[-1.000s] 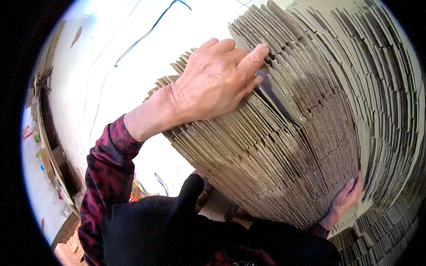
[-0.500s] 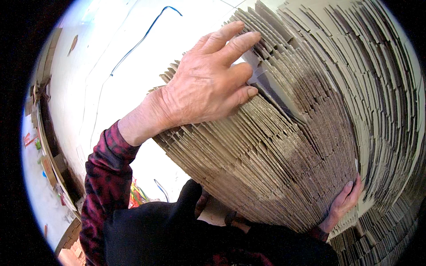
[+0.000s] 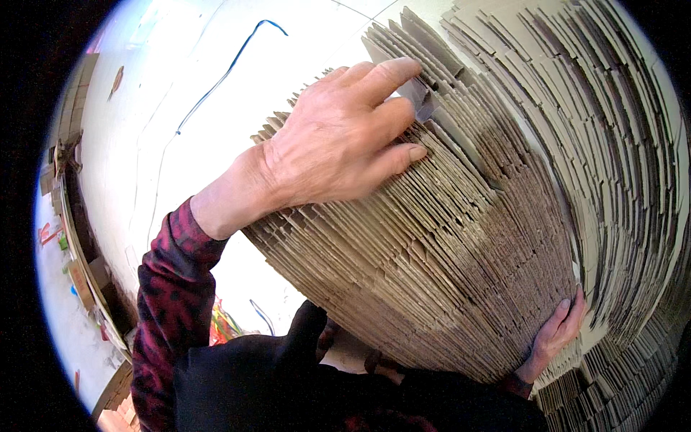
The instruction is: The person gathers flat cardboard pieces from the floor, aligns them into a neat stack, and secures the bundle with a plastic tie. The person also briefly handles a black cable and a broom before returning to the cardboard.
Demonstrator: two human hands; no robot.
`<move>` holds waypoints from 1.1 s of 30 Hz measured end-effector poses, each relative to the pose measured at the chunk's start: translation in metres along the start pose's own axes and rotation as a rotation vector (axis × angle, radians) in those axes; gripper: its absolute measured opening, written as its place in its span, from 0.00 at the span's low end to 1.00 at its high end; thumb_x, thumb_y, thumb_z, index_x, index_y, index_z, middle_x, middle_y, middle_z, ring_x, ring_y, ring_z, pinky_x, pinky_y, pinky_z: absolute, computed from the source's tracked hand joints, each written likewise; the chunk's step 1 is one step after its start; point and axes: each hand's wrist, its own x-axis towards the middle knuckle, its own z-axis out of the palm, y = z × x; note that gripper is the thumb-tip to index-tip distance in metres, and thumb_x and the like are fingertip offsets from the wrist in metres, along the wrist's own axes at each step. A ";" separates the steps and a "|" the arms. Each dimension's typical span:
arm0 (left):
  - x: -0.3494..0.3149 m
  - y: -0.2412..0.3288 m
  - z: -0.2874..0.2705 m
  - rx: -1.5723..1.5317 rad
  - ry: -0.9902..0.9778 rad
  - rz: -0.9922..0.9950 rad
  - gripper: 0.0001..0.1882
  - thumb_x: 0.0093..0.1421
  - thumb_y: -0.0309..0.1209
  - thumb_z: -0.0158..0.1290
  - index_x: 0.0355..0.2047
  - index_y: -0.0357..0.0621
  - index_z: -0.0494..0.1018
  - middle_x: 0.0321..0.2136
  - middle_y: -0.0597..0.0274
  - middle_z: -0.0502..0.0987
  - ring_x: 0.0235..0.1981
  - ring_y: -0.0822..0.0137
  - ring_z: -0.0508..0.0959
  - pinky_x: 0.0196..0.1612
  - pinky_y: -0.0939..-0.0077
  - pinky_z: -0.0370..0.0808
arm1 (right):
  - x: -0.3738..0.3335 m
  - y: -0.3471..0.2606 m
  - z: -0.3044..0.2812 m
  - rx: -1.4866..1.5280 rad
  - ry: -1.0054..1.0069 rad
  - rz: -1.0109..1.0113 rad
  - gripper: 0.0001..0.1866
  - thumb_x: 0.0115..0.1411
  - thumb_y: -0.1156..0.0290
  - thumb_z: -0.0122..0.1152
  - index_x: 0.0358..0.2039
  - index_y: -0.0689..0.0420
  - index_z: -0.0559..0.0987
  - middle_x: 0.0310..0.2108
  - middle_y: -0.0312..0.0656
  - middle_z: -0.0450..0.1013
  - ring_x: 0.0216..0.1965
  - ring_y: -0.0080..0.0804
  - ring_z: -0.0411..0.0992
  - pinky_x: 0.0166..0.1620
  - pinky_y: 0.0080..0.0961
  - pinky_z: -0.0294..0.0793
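A thick bundle of grey-brown cardboard sheets (image 3: 432, 245), packed edge to edge, tilts across the middle in front of me. My left hand (image 3: 345, 133) reaches over its upper edge, fingers bent and thumb lying on the sheet edges. Close to these fingertips the sheets part in a narrow gap, where a shiny greyish piece (image 3: 425, 104) shows; I cannot tell what it is. At the bundle's lower right end, my right hand (image 3: 560, 327) presses against its side with fingers held together. The palm and part of the thumb there are hidden by the cardboard.
More cardboard sheets (image 3: 597, 144) stand in long rows on the right, with another darker stack (image 3: 612, 389) at lower right. A blue cord (image 3: 223, 75) lies on the white floor (image 3: 187, 137). Colourful strips (image 3: 224, 322) sit beside my dark clothing. Boxes (image 3: 80, 281) line the far left.
My left hand has shifted slightly, its stretched fingers now bending down over the sheets. The gap in the bundle has narrowed. The right hand stays nearly in place.
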 end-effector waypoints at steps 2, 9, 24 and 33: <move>0.004 0.000 0.002 0.027 0.013 0.014 0.17 0.55 0.40 0.55 0.24 0.39 0.66 0.53 0.43 0.65 0.37 0.49 0.72 0.42 0.59 0.70 | 0.000 0.002 0.000 0.010 0.004 -0.012 0.22 0.64 0.63 0.43 0.51 0.68 0.68 0.44 0.54 0.69 0.45 0.50 0.65 0.50 0.41 0.60; 0.007 0.000 0.005 0.057 -0.021 -0.044 0.17 0.55 0.41 0.55 0.23 0.39 0.67 0.54 0.43 0.65 0.37 0.50 0.73 0.40 0.61 0.70 | 0.000 0.006 0.001 0.019 -0.007 -0.022 0.22 0.64 0.64 0.43 0.51 0.67 0.69 0.44 0.53 0.69 0.45 0.50 0.66 0.50 0.40 0.60; 0.003 0.020 -0.024 -0.091 0.096 -0.034 0.16 0.53 0.29 0.55 0.41 0.35 0.70 0.47 0.50 0.70 0.47 0.52 0.71 0.49 0.64 0.68 | -0.005 0.009 -0.004 -0.061 -0.022 -0.006 0.21 0.64 0.62 0.44 0.49 0.66 0.70 0.43 0.54 0.69 0.45 0.51 0.65 0.49 0.41 0.60; -0.161 0.131 -0.030 -1.364 -1.277 -0.658 0.20 0.64 0.37 0.44 0.48 0.32 0.64 0.42 0.45 0.70 0.44 0.54 0.72 0.48 0.66 0.69 | 0.000 0.016 0.001 -0.070 -0.026 -0.056 0.20 0.64 0.63 0.45 0.50 0.63 0.70 0.46 0.51 0.68 0.48 0.49 0.64 0.52 0.42 0.60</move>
